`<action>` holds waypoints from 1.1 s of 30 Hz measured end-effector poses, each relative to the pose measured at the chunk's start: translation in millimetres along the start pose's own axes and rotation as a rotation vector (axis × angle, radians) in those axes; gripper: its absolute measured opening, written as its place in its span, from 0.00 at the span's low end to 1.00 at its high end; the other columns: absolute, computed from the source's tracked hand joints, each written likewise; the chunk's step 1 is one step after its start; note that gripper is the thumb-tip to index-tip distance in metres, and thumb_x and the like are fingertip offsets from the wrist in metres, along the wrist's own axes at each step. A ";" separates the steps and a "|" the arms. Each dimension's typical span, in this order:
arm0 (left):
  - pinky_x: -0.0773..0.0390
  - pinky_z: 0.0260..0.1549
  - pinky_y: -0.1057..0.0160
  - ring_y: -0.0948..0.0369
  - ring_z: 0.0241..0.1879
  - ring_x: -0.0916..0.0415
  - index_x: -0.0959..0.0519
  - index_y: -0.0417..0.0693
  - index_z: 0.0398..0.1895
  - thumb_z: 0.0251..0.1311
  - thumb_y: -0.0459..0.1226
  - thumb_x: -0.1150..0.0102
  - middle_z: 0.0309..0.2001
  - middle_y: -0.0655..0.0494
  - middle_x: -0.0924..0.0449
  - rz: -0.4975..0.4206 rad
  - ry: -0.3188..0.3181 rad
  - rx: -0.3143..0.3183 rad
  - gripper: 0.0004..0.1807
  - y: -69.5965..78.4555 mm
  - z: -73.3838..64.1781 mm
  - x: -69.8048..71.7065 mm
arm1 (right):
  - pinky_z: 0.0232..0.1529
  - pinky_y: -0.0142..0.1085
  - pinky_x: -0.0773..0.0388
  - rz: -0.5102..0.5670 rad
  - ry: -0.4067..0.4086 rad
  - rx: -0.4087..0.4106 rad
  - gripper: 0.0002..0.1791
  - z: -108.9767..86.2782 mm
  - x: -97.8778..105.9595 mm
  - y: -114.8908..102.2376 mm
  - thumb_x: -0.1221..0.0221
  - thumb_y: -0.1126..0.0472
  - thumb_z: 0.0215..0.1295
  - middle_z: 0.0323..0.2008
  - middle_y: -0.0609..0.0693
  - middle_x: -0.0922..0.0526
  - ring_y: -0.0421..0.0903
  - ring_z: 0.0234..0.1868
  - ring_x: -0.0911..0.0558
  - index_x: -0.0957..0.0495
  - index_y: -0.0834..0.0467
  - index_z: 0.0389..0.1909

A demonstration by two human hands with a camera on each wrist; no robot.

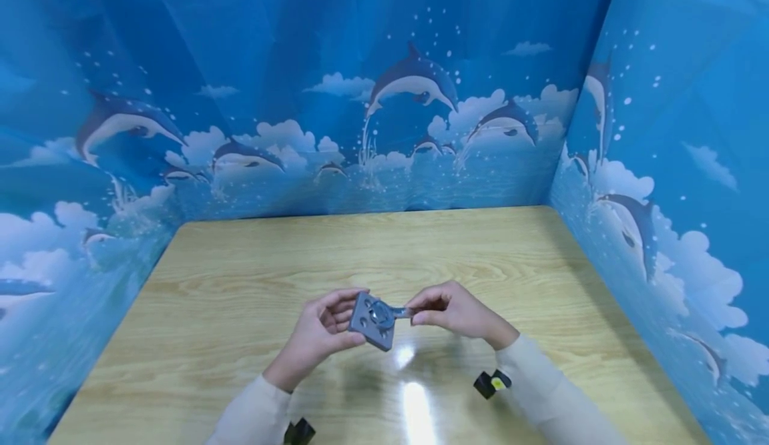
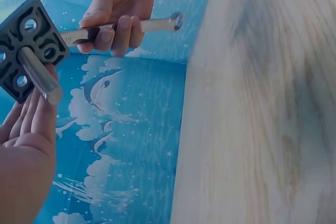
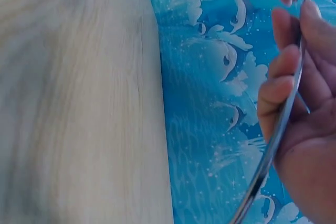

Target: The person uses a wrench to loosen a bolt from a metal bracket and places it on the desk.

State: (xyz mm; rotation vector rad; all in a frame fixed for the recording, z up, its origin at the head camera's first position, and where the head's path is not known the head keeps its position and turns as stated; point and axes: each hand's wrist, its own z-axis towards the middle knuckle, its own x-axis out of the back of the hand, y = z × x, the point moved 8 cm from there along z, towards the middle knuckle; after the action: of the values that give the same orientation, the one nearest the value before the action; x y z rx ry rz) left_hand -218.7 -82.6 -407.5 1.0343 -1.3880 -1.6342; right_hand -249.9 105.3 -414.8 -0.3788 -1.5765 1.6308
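My left hand [image 1: 317,330] grips a grey square plate [image 1: 384,340] by its edges, thumb at the near side and fingers at the far side. Round holes sit near the plate's corners. In the left wrist view, the threaded shank of a bolt [image 2: 41,76] sticks out from the plate's ribbed underside. A shiny metal wrench [image 3: 277,135] is pinched in my right hand [image 1: 458,311], its head lying over the middle of the plate's top face. Its other end, a ring [image 2: 176,21], projects past my right fingers in the left wrist view.
Both hands are above a wood-grain table [image 1: 240,271]. A blue curtain [image 1: 300,51] printed with dolphins and clouds stands behind it and along its sides. A black wrist-camera mount [image 1: 485,385] hangs by the right sleeve, another [image 1: 299,431] by the left.
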 end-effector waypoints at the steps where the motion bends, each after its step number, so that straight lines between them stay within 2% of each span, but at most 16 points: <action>1: 0.21 0.53 0.60 0.56 0.50 0.20 0.35 0.28 0.62 0.42 0.31 0.26 0.55 0.34 0.25 -0.019 -0.021 0.016 0.42 -1.3 0.1 -1.5 | 0.37 0.38 0.14 0.005 -0.022 -0.003 0.11 1.3 0.8 -0.3 0.39 0.66 0.63 0.38 0.62 0.15 0.40 0.36 0.16 0.19 0.69 0.44; 5: 0.21 0.53 0.59 0.56 0.51 0.20 0.36 0.28 0.63 0.44 0.31 0.27 0.56 0.39 0.24 -0.079 -0.094 0.053 0.41 -5.8 0.5 -7.8 | 0.40 0.37 0.14 0.012 -0.114 -0.028 0.11 6.2 3.0 0.5 0.39 0.66 0.63 0.39 0.60 0.15 0.41 0.36 0.16 0.19 0.68 0.43; 8: 0.21 0.53 0.60 0.57 0.51 0.21 0.37 0.27 0.63 0.48 0.31 0.29 0.56 0.41 0.24 -0.106 -0.152 0.060 0.40 -8.4 0.5 -13.2 | 0.39 0.36 0.15 0.004 -0.169 -0.034 0.10 9.6 4.0 1.0 0.38 0.66 0.62 0.38 0.58 0.15 0.41 0.35 0.17 0.19 0.67 0.42; 12: 0.20 0.52 0.61 0.57 0.51 0.20 0.37 0.27 0.63 0.50 0.34 0.29 0.56 0.43 0.23 -0.123 -0.190 0.091 0.39 -13.6 0.0 -16.7 | 0.39 0.37 0.14 -0.002 -0.205 -0.036 0.09 12.3 4.9 1.9 0.37 0.69 0.60 0.36 0.55 0.14 0.42 0.35 0.17 0.18 0.66 0.41; 17: 0.20 0.52 0.61 0.57 0.50 0.20 0.37 0.29 0.64 0.51 0.34 0.30 0.56 0.45 0.23 -0.135 -0.187 0.130 0.39 -19.9 0.2 -16.1 | 0.37 0.38 0.14 -0.029 -0.223 -0.048 0.08 11.4 5.6 3.4 0.37 0.69 0.60 0.35 0.53 0.14 0.41 0.34 0.17 0.17 0.64 0.40; 25: 0.19 0.50 0.63 0.58 0.49 0.20 0.40 0.26 0.65 0.51 0.33 0.31 0.55 0.45 0.23 -0.140 -0.155 0.070 0.40 -21.4 5.0 -5.6 | 0.28 0.30 0.20 -0.124 -0.191 -0.091 0.08 5.6 13.1 7.5 0.36 0.58 0.62 0.30 0.47 0.16 0.39 0.27 0.22 0.17 0.58 0.37; 29: 0.18 0.49 0.64 0.59 0.48 0.19 0.41 0.25 0.65 0.51 0.31 0.33 0.54 0.47 0.22 -0.142 -0.131 0.060 0.40 -19.8 5.0 0.2 | 0.25 0.31 0.21 -0.108 -0.158 -0.067 0.05 -1.0 21.5 12.8 0.39 0.61 0.65 0.27 0.52 0.18 0.40 0.25 0.22 0.20 0.59 0.35; 33: 0.19 0.50 0.64 0.59 0.49 0.20 0.41 0.27 0.66 0.52 0.28 0.37 0.56 0.44 0.23 -0.128 -0.070 0.071 0.38 -17.8 6.3 7.5 | 0.22 0.39 0.18 -0.034 -0.095 -0.112 0.05 -10.4 27.9 25.7 0.43 0.62 0.68 0.22 0.59 0.22 0.41 0.21 0.23 0.25 0.61 0.36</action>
State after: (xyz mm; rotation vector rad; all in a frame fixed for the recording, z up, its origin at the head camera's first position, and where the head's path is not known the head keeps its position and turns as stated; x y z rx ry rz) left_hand -228.1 -84.5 -425.4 1.1377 -1.4610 -1.7392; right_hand -268.6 135.5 -431.7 -0.3356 -1.7410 1.5588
